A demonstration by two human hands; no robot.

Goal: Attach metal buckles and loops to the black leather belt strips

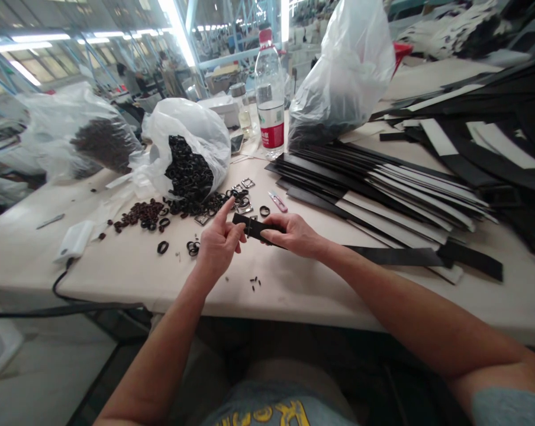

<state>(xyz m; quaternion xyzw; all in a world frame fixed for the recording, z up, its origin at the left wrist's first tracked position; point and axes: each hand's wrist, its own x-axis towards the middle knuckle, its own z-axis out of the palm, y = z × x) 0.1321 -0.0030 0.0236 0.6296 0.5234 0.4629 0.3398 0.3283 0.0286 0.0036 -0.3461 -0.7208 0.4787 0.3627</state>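
My right hand (294, 235) grips a black belt strap (392, 255) near its end, and the strap trails off to the right across the white table (129, 272). My left hand (219, 242) pinches the strap's tip, index finger raised. Small black loops (192, 247) lie just left of my left hand. Metal buckles (244, 203) sit beyond my fingers.
An open plastic bag of black loops (188, 165) spills onto the table. A water bottle (270, 100), pink snips (277, 202), a stack of black straps (383, 189), more bags (342, 77) and a white charger with cable (73, 241) surround the spot.
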